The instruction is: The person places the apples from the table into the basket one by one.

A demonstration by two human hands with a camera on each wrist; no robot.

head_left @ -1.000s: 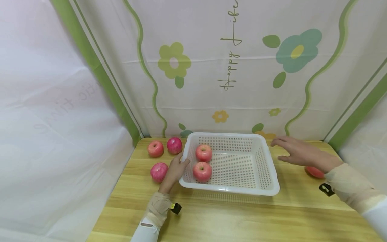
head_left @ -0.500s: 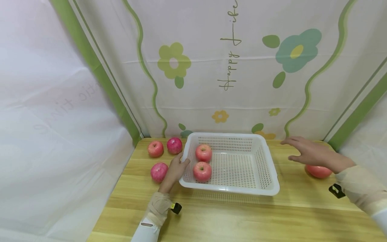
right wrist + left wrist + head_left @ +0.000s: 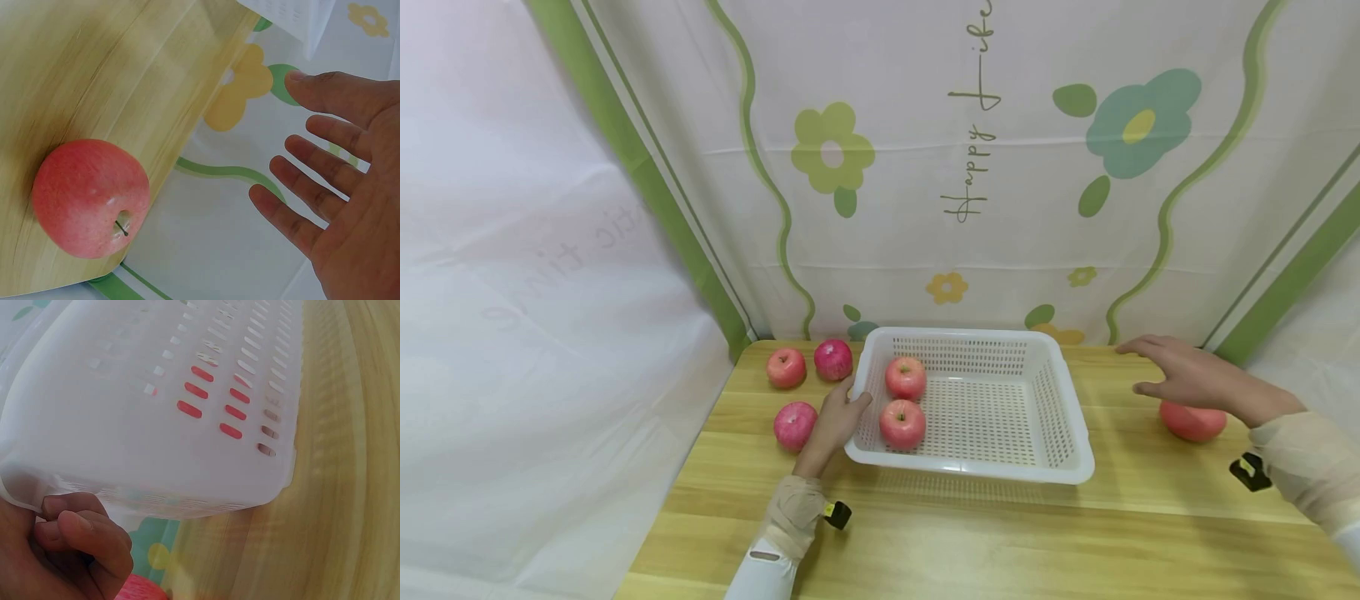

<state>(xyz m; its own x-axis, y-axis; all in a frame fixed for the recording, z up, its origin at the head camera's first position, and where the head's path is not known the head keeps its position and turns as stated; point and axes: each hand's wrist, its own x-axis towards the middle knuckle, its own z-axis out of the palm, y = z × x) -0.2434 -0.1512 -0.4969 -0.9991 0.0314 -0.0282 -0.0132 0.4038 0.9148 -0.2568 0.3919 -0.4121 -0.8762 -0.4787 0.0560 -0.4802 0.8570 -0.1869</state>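
Observation:
A white plastic basket [image 3: 970, 473] with slotted walls stands mid-table in the head view. Two red apples, a rear apple [image 3: 906, 378] and a front apple [image 3: 902, 424], lie at its left end. My left hand [image 3: 838, 419] grips the basket's left rim, thumb on top; in the left wrist view the fingers [image 3: 94, 537] curl under that rim. On the right, my right hand [image 3: 1197, 377] hovers with fingers spread and nothing in it. Partly hidden below it, a single apple [image 3: 1192, 422] rests on the table; the right wrist view shows this apple [image 3: 91, 198] whole, apart from the hand.
Left of the basket lie a red apple [image 3: 786, 368], a darker pink apple [image 3: 833, 360] and another pink apple [image 3: 794, 427]. A patterned white curtain [image 3: 895, 242] hangs behind the wooden table [image 3: 970, 550], with more curtain at both sides.
My right hand has moved right, away from the basket's right end, toward the single apple, whose surface shows more now. The left hand and the basket have stayed put.

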